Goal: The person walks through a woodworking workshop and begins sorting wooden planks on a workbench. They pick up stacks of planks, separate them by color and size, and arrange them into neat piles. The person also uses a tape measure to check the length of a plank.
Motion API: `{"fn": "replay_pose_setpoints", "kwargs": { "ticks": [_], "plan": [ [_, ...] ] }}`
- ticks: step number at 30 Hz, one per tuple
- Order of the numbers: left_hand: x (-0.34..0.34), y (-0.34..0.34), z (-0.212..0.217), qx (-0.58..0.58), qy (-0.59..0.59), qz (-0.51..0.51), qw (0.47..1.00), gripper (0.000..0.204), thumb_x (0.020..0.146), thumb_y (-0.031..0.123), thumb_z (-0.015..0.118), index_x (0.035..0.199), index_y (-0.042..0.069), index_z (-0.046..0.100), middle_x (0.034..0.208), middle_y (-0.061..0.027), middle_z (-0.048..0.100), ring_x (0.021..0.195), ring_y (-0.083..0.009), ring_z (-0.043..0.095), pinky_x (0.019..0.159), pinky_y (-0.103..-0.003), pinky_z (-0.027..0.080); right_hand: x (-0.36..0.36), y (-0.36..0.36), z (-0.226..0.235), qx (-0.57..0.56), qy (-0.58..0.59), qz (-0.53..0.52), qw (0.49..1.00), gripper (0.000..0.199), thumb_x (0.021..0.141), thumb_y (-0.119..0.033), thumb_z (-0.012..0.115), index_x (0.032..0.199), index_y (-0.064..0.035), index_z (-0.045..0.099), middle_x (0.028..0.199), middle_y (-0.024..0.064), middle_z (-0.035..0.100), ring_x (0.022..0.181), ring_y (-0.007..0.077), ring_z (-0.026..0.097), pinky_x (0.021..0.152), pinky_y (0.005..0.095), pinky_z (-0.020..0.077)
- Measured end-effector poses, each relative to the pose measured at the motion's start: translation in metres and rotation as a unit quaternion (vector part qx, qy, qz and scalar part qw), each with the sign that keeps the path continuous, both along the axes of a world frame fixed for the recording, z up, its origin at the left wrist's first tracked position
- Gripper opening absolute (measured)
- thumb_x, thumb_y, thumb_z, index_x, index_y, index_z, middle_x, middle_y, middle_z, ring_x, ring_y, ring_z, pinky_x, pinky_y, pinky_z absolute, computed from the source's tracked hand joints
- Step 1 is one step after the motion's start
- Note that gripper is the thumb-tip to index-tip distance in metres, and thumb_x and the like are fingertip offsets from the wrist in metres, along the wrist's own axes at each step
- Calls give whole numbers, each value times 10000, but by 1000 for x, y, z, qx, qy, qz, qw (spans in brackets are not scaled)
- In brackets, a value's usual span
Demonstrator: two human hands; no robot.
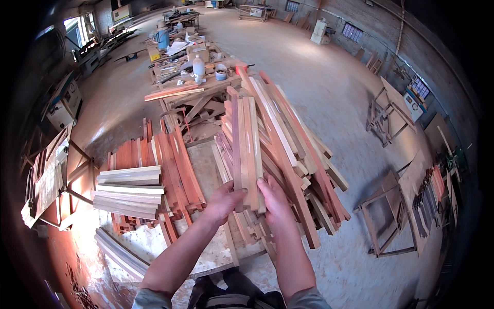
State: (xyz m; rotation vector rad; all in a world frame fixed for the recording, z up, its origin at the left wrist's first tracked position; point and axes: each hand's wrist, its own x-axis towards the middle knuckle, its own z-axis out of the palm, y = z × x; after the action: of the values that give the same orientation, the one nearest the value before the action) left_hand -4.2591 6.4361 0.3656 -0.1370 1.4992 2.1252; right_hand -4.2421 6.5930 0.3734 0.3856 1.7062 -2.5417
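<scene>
A: Hands + fingers?
B: L hand (224, 202) and R hand (272, 198) at near end of strip bundle (248, 149), one per side. Fingers clamped on it both sides, thumbs over top face.
A: Where's bundle, what's in it?
B: Long thin wood strips, mostly tan w/ a purplish one on L edge. It's over the worktop (211, 251); can't tell if it rests on stuff below.
A: Rest, near to far?
B: R of bundle, just beside: loose pile (286, 167), red/tan strips, askew. L of bundle, apart: red-brown strips (177, 165) w/ pale-grey stack (128, 198) lying across them. Beyond bundle: 2nd worktop (229, 81), cluttered, w/ translucent bottle (198, 68) + bluish tub (221, 74).
</scene>
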Motion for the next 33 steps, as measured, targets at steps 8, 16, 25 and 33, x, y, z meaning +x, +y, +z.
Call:
{"fn": "replay_pose_setpoints", "kwargs": {
  "ticks": [8, 16, 25, 33],
  "plan": [
    [42, -32, 11, -24, 91, 14, 995, 451, 878, 100, 582, 1302, -18, 486, 1077, -99, 629, 901, -157, 595, 788, -315, 505, 23, -32, 9, 185, 104, 89, 973, 608, 864, -44, 596, 1409, 30, 337, 1268, 158, 542, 1147, 216, 544, 987, 340, 424],
    [183, -154, -8, -135, 120, 151, 972, 565, 923, 120, 574, 1413, 2, 316, 1105, -127, 589, 924, -164, 560, 797, -315, 493, 106, -155, -20, 158, 113, 295, 935, 710, 851, 4, 552, 1470, 23, 203, 1339, 170, 469, 1210, 227, 501, 1017, 350, 414],
    [323, -233, -78, -134, 13, 383, 914, 470, 984, 102, 493, 1409, 24, 308, 1182, -102, 557, 1064, -153, 543, 887, -286, 484, 166, -293, -92, 155, 113, 552, 811, 679, 865, -90, 600, 1427, 72, 254, 1317, 235, 493, 1234, 265, 502, 1023, 346, 399],
    [347, -285, -123, -75, -38, 497, 864, 427, 956, 68, 511, 1361, 7, 390, 1141, -95, 579, 989, -151, 562, 838, -285, 494, 184, -366, -179, 171, 84, 630, 753, 629, 884, -138, 598, 1414, 37, 308, 1244, 217, 553, 1137, 278, 565, 961, 373, 453]
  ]
}}
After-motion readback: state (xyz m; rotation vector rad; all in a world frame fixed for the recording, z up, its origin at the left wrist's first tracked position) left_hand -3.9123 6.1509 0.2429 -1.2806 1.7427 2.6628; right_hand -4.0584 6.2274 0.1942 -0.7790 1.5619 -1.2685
